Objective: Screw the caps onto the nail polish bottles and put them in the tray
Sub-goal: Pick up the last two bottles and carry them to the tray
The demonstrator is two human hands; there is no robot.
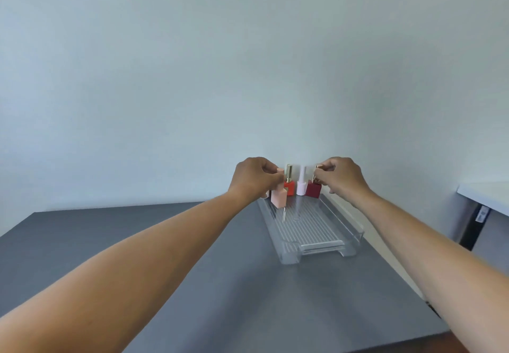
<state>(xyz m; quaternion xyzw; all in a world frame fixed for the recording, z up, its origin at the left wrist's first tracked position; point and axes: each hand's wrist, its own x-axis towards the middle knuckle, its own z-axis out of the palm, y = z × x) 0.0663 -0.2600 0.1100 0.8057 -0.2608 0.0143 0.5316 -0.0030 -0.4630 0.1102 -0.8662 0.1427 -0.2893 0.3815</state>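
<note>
Against the pale wall, on the dark grey bench (192, 256), the left hand (254, 179) pinches a pale pink square bottle (278, 197) and the right hand (340, 177) pinches a dark red square bottle (313, 190) by its gold cap, both at the far end of the clear ribbed plastic tray (316, 231), where a careless grip could, I think, knock over the near neighbours.

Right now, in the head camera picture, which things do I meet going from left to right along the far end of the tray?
left hand → pale pink bottle → orange-red bottle with gold cap → light pink bottle → dark red bottle → right hand. All sit at the far end of the clear tray.
</note>
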